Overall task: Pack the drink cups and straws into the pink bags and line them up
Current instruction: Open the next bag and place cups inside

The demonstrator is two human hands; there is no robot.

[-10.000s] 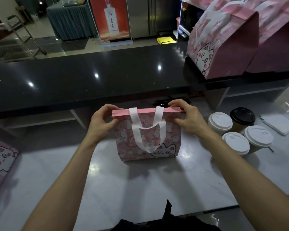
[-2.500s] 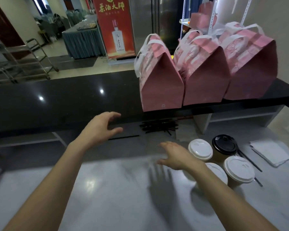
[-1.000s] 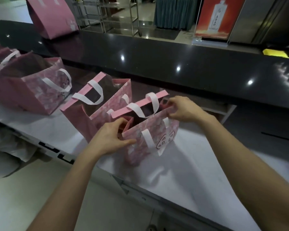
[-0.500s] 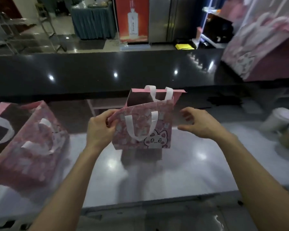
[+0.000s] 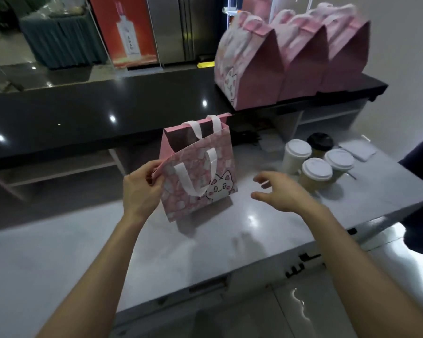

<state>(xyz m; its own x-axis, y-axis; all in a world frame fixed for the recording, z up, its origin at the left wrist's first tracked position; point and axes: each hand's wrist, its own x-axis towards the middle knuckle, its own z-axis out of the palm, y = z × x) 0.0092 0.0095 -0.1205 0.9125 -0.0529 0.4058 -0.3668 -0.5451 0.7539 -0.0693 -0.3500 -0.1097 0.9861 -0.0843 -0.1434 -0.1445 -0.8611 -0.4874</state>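
Note:
An open pink bag (image 5: pixel 198 172) with white handles and a cat print stands on the grey counter (image 5: pixel 83 252). My left hand (image 5: pixel 142 189) pinches the near rim of the bag at its left corner. To the right of the bag, my right hand (image 5: pixel 279 191) hovers above the counter with its fingers spread, holding nothing. Beyond that hand stand several lidded drink cups (image 5: pixel 315 159), one of them with a black lid (image 5: pixel 320 142). Dark straws (image 5: pixel 244 137) lie behind the bag. Three closed pink bags (image 5: pixel 293 57) stand in a row on the raised black ledge (image 5: pixel 83 111).
A flat white pad (image 5: pixel 357 148) lies at the counter's far right. A shelf runs under the ledge. A red poster (image 5: pixel 127 30) and steel doors stand beyond the ledge. The counter's front edge is close to me.
My right hand has let go of the bag and moved right toward the cups. The view has swung right, bringing the cups and the row of closed bags into sight.

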